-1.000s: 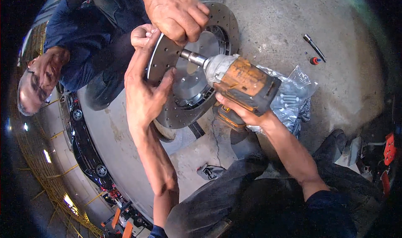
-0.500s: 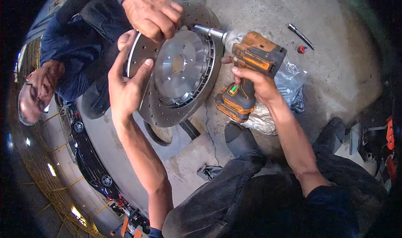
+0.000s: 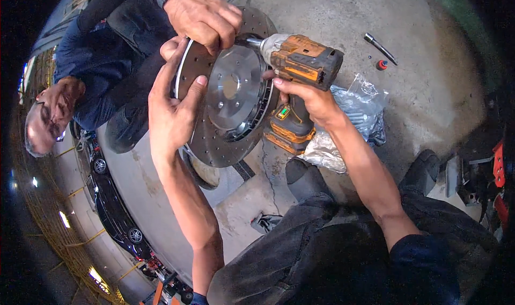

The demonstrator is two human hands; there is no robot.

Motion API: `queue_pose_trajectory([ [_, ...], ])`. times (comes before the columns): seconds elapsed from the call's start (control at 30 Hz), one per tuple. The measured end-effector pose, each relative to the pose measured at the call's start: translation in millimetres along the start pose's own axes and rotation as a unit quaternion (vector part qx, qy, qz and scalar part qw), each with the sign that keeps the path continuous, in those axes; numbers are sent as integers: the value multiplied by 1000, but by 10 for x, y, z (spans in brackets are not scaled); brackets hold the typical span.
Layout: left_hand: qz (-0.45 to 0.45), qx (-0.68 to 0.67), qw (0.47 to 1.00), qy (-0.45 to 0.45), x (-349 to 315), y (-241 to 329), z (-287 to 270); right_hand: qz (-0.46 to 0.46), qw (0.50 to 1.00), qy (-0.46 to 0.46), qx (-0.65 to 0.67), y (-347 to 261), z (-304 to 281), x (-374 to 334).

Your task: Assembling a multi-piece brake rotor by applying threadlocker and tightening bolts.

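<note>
A drilled brake disc (image 3: 225,153) with a silver centre is held tilted over the floor. My left hand (image 3: 177,103) grips its left edge, thumb across the face and fingers behind. My right hand (image 3: 314,101) is closed round the handle of an orange and black cordless impact wrench (image 3: 306,58). The wrench's socket (image 3: 252,42) reaches to the upper part of the disc's centre; its tip is hidden. A co-worker's hand (image 3: 206,17) lies closed over the disc's upper left edge.
A co-worker (image 3: 96,90) crouches at the left. On the concrete to the right lie a long socket extension (image 3: 381,48), a small red-topped container (image 3: 381,65) and a clear plastic bag (image 3: 365,109) of parts. A red metal tool (image 3: 499,168) stands far right, a dark car (image 3: 115,203) far left.
My right hand has brought the impact wrench left, so its socket sits farther in at the disc's centre part. My left hand and the co-worker's hand keep their hold on the disc.
</note>
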State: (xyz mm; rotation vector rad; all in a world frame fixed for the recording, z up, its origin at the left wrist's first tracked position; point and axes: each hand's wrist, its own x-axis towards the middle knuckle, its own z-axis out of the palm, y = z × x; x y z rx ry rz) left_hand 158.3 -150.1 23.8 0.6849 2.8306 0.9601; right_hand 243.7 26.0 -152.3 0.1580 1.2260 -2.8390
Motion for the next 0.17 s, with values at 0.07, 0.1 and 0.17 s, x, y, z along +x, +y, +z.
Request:
queue_pose_trajectory([
  [0.07, -12, 19, 1000, 0, -20, 34, -9, 32, 998, -4, 45, -67, -2, 9],
  [0.1, -12, 17, 1000, 2, -22, 21, -4, 64, 994, -4, 90, -96, -15, 15],
  [0.17, 21, 73, 997, 9, -48, -18, -22, 118, 976, -14, 184, -13, -63, 53],
])
